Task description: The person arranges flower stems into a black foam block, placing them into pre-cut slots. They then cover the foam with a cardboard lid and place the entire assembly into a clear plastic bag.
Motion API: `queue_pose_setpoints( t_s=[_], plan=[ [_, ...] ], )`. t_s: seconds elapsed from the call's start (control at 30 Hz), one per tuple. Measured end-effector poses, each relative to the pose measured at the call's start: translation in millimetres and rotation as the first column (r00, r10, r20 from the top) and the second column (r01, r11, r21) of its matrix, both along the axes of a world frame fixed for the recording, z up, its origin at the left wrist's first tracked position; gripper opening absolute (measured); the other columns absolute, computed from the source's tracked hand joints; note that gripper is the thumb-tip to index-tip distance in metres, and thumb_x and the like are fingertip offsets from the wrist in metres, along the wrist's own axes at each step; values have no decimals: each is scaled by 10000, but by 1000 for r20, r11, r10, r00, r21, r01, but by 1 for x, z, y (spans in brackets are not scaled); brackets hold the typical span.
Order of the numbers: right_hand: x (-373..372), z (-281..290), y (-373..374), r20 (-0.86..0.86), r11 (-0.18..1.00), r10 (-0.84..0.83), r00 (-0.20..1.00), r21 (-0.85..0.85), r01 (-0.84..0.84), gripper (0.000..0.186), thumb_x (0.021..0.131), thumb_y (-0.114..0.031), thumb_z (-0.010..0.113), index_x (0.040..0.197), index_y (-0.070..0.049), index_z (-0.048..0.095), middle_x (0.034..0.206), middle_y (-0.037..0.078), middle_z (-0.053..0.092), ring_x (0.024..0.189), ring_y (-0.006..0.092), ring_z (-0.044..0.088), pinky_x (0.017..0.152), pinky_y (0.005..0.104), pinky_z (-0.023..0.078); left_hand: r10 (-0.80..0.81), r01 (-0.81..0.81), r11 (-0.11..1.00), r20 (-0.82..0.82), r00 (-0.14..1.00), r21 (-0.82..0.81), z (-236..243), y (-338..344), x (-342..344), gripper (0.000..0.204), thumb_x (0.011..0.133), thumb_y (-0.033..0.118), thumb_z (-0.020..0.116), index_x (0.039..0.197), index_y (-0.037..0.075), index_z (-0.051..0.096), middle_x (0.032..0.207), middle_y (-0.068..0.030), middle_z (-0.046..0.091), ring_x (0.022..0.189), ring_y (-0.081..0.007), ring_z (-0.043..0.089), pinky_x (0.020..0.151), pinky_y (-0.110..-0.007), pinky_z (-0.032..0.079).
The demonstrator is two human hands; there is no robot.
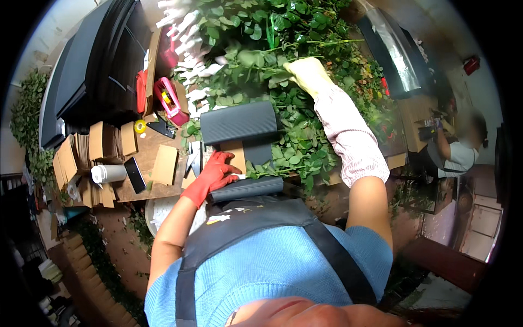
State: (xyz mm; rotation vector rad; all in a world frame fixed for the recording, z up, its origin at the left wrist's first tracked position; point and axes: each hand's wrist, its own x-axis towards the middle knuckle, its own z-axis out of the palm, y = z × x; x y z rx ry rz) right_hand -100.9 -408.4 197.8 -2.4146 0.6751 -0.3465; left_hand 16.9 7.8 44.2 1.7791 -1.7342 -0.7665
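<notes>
A person in a blue top (261, 250) and dark apron (245, 218) stands at a wooden table (126, 191), viewed from my remote post. I see 2 dark ridged panels (239, 122), 1 nearer the body; between them the left hand (216, 174), gloved in red, rests with fingers spread on a tan card (235, 155). Beside the left forearm, what looks like a round white tub (156, 210) sits partly hidden; I cannot make out its contents. Scissors (194, 159) lie by the red glove. Farther left are a dark phone (135, 175) and a white lidded cup (108, 174), its inside hidden from me, near upright brown cardboard pieces (79, 152). Beyond, the right hand (310, 75), gloved in pale yellow, reaches into green leafy stems (294, 155) heaped on the table; I cannot tell whether it grips one. White-sleeved tips (188, 43) line the heap's left side. Black panels (92, 76) stand stacked far left; a co-worker (460, 155) occupies the far right.
</notes>
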Motion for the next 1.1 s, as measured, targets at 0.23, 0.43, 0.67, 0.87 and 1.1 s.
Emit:
queue_pose_setpoints(
  t_s=[0.23,0.43,0.67,0.87,1.1],
  plan=[
    [6,14,-4,-143,987,-111,984,-128,93,552,1019,-205,685,1546,-110,553,1235,163,753,1055,314,738,1109,390,528,-2,2,1000,3,1000,-10,1,-1,0,262,814,337,872,1066,269,862,1352,-168,641,1302,-394,553,1131,-524,404],
    [26,-9,21,8,963,19,1000,-270,-16,320,1060,-226,596,1318,-110,745,1248,155,774,1147,340,738,1016,429,572,-3,5,999,40,999,-54,2,1,-2,291,835,361,864,1105,253,864,1357,-185,630,1275,-403,552,1111,-516,427],
    [62,-47,27,-621,843,-255,742,-518,-144,221,981,-142,650,1124,-139,819,1303,126,753,1179,309,729,1068,470,501,11,-4,993,64,998,-117,-3,2,-4,270,813,364,880,1056,248,866,1345,-182,641,1264,-409,569,1098,-522,438],
    [3,41,15,162,816,94,982,-578,17,201,972,-60,647,1100,-93,798,1132,112,803,1043,271,758,969,431,561,-12,18,988,43,999,-154,-6,2,-1,286,800,359,885,1055,233,865,1324,-200,649,1241,-416,593,1056,-514,471],
    [-124,67,78,-160,949,81,984,315,-27,228,987,19,606,1154,-25,755,1086,63,759,1004,154,701,929,306,562,135,-168,984,-364,922,-60,-7,6,-1,897,738,330,969,1512,83,588,1465,-186,628,1332,-385,591,1124,-473,482]
  ],
)
